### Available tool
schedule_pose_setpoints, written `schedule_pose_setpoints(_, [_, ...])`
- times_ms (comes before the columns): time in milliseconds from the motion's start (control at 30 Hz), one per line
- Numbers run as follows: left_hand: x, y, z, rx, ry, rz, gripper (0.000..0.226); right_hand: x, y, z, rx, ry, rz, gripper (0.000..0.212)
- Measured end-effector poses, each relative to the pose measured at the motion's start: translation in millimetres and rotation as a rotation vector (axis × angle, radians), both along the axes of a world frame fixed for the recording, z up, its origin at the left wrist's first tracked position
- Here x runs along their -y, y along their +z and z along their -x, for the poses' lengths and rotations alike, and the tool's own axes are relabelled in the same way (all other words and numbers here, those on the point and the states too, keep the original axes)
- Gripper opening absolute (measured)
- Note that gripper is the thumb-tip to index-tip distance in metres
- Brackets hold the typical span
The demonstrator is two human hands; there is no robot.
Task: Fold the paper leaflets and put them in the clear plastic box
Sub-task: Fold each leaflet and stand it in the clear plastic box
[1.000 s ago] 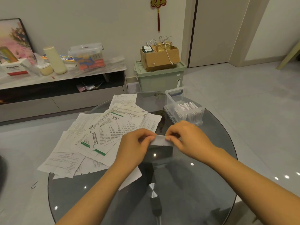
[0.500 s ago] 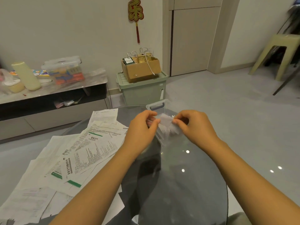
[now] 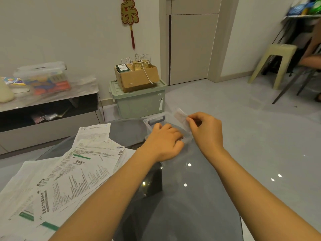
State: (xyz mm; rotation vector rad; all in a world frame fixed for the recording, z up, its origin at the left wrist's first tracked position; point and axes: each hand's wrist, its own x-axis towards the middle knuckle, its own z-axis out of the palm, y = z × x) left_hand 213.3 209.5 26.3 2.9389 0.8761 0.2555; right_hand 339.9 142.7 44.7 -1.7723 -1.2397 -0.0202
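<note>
The round glass desk (image 3: pixel 199 197) carries everything, and on its left part lies a big loose pile of unfolded leaflets (image 3: pixel 69 171), overlapping each other and reaching from the near left edge up to the far middle. From this pile I judge that most of the task is left: many sheets wait to be folded, and at this moment only 1 is in the hands. At the far side of the desk stands the clear plastic box (image 3: pixel 154 121); its far rim and grey handle show, but the left hand covers most of its opening, so I cannot tell how many folded leaflets are already inside. The left hand (image 3: pixel 165 141) rests over the near part of the box with fingers bent downward; whether it grips the box wall or only presses on it, the picture does not show. The right hand (image 3: pixel 205 131) is just to the right of the box and pinches 1 folded leaflet (image 3: pixel 180 116) between thumb and fingertips. This small folded piece is blurred, it stands above the far right corner of the box, apart from the left hand, so the step in hand seems to be putting it in.
</note>
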Motion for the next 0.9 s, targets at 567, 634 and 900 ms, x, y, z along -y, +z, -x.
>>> schedule_pose_setpoints(567, [3, -16, 10, 0.176, 0.055, -0.020, 0.075, -18, -5, 15, 0.475, -0.206, 0.477, 0.019])
schedule_pose_setpoints(634, [4, -15, 9, 0.172, 0.068, -0.007, 0.079, -18, -3, 12, 0.483, -0.176, 0.539, 0.020])
schedule_pose_setpoints(900, [4, -5, 6, 0.024, 0.041, -0.016, 0.083, -18, -2, 4, 0.180, -0.011, 0.560, 0.019])
